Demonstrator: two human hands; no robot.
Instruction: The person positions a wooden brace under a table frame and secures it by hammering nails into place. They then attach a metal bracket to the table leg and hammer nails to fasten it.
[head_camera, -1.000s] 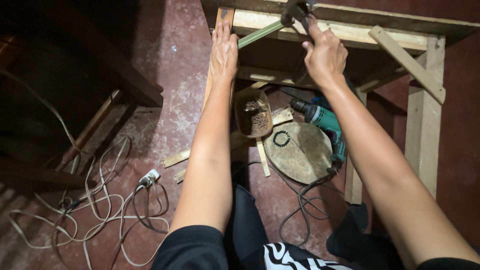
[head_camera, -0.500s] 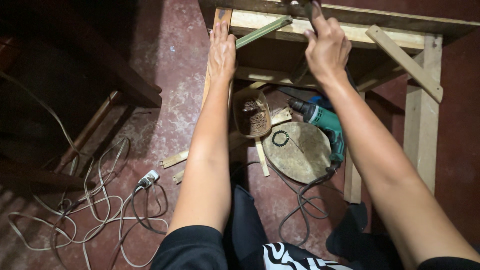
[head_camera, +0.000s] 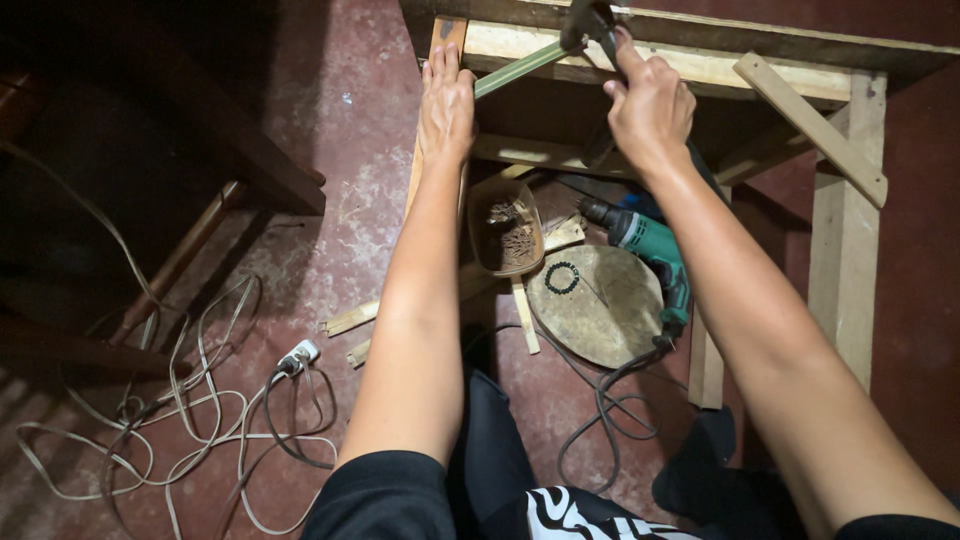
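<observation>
My left hand (head_camera: 446, 103) lies flat, fingers together, on an upright wooden slat (head_camera: 446, 32) of an unfinished wooden frame (head_camera: 700, 65). A thin green strip (head_camera: 518, 70) runs from just beside that hand up toward the frame's top rail. My right hand (head_camera: 650, 108) is closed around the handle of a hammer (head_camera: 590, 22), whose dark head sits at the top rail near the green strip's far end. Part of the handle is hidden by my fingers.
On the red floor below lie a green power drill (head_camera: 650, 250) with its cord, a round wooden disc (head_camera: 598, 305), a small tub of nails (head_camera: 508, 238), wood offcuts (head_camera: 352, 320) and a tangle of white cable (head_camera: 200, 410). Dark furniture stands at left.
The hammer head and my right hand have shifted slightly along the top rail. My left hand stays pressed on the slat.
</observation>
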